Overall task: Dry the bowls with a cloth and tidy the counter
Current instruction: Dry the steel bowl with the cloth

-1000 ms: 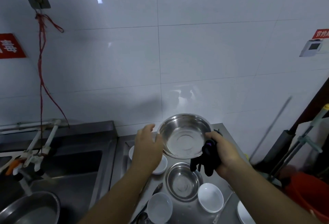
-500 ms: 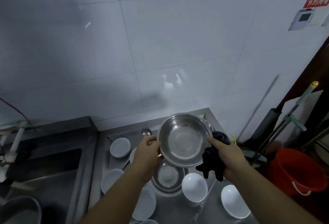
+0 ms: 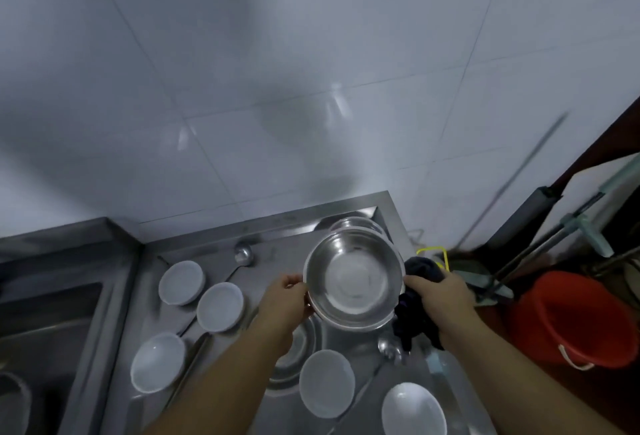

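Holding a steel bowl (image 3: 353, 284) up over the steel bench (image 3: 273, 237), the left hand (image 3: 285, 299) has its grip clamped on the bowl's left rim, while the right hand (image 3: 438, 292) pinches the right rim and, in the same closed grip, keeps a dark cloth (image 3: 417, 313) bunched against its palm, the cloth hanging below the bowl's right edge. The bowl's open mouth faces the camera. Just behind the held bowl a second steel bowl (image 3: 355, 223) sits in the bench's far corner. Under the left wrist lies another steel bowl (image 3: 294, 351), partly hidden. Left of that grip stand three white bowls (image 3: 181, 282) (image 3: 220, 306) (image 3: 157, 362); nearer the camera, below the grips, are two more (image 3: 327, 382) (image 3: 414, 410). A ladle (image 3: 242, 254) rests beyond the white bowls. Right of the cloth grip, off the bench, stands a red bucket (image 3: 571, 320).
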Demonstrator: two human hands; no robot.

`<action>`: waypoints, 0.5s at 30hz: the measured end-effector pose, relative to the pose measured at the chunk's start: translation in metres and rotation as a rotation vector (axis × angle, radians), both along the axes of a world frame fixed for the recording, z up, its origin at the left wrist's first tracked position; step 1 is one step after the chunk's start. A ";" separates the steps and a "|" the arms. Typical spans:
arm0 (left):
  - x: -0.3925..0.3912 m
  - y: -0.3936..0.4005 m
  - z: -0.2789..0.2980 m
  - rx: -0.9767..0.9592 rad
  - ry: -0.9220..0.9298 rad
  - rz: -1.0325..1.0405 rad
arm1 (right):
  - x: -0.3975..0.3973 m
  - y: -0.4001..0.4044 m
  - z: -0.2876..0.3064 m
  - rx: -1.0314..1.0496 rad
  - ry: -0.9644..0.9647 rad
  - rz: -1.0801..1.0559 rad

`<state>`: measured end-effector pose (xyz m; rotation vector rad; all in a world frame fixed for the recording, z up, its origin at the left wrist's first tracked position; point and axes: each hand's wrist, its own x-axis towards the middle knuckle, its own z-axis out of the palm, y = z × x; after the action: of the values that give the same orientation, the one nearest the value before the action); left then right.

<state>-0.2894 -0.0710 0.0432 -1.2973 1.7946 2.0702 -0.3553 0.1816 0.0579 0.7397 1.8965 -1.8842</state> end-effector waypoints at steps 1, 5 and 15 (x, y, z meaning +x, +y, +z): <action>-0.007 0.005 -0.007 -0.020 -0.019 -0.005 | -0.011 0.005 -0.011 0.049 0.005 0.021; -0.038 0.018 -0.036 -0.072 -0.086 -0.010 | -0.053 0.016 -0.049 0.241 -0.017 0.087; -0.119 0.009 -0.104 -0.347 -0.113 -0.073 | -0.147 -0.001 -0.105 0.503 0.010 0.313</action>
<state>-0.4082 -0.0623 -0.0608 -1.3695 2.1810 1.6625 -0.5027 0.1805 -0.0474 0.5255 2.3633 -1.2382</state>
